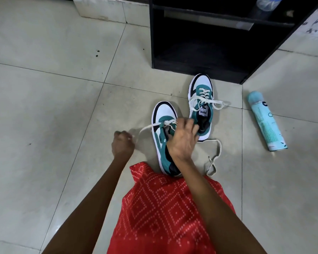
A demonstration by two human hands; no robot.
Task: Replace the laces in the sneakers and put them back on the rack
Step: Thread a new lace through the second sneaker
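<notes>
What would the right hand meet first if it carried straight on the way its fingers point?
Probably the farther sneaker, around its collar; the right hand points that way, though depth is unclear.

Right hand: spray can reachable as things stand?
Probably yes: spray can lies on bare floor to its right, nothing tall between. But the right hand is busy gripping the near sneaker.

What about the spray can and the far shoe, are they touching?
Apart. The head view shows bare floor tile between the spray can and the far shoe; even its lace loop stops short of the can.
</notes>
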